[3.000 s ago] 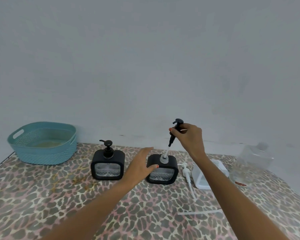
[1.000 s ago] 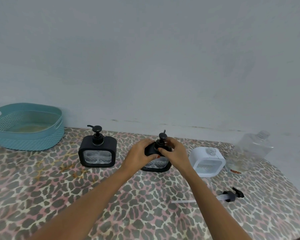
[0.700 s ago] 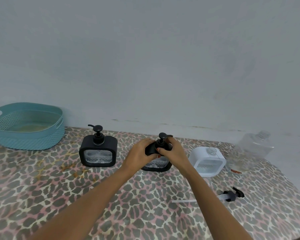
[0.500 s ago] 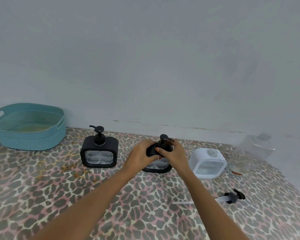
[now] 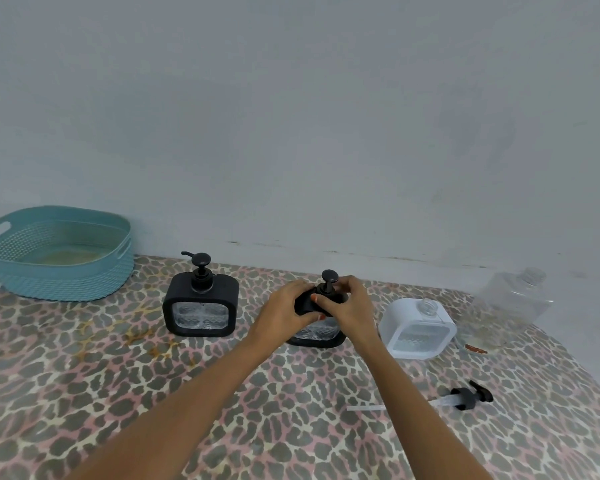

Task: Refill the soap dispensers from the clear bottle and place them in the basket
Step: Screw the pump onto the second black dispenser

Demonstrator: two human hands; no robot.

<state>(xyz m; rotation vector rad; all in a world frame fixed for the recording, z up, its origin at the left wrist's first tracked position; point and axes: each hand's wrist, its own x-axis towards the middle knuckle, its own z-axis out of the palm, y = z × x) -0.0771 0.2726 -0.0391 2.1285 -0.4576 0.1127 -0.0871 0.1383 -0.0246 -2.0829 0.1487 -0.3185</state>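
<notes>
The black pump (image 5: 328, 277) is apparently being screwed onto the square black soap dispenser (image 5: 317, 334).

The left hand (image 5: 284, 306) is wrapping its grip round the dispenser's shoulder, likely bracing it against turning on the leopard-print worktop (image 5: 118, 375), while the right hand (image 5: 352, 306) is pinching its grip on the pump's collar. A matching black dispenser (image 5: 200, 306) is standing capped to the left and an open white dispenser (image 5: 418, 329) just to the right, a loose pump (image 5: 468, 398) lying nearer the camera. The clear plastic bottle (image 5: 515, 299) and the teal plastic basket (image 5: 59, 271) are sitting at opposite ends, the basket holding no dispenser.
</notes>
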